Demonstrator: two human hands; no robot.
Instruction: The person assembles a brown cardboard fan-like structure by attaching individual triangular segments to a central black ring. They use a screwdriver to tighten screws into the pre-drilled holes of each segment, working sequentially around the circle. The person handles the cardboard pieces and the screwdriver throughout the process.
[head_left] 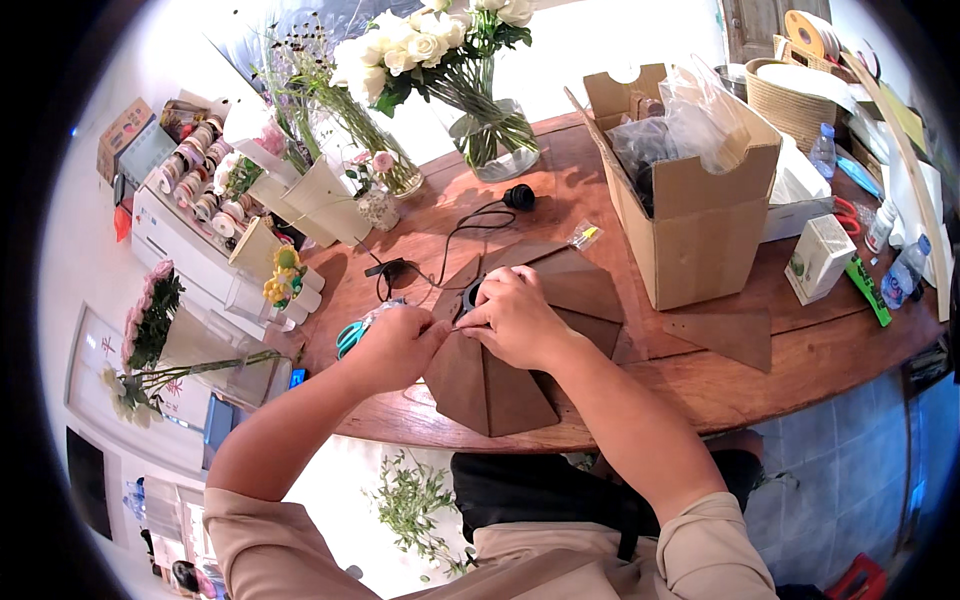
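A brown shade of several flat, tapering panels lies spread on the wooden table in front of me, with a dark round opening near its middle. My left hand is closed in a pinch at the left side of that opening. Over the opening bends my right hand, its thumb and fingers pressed together close to the left fingertips. Whatever small thing sits between the fingers is too hidden to name. Teal-handled scissors lie just left of my left hand, partly covered.
Beyond the shade runs a black cord with a lamp socket. A loose brown panel lies right, below an open cardboard box. White roses in a glass vase stand far back; a small white box is at right.
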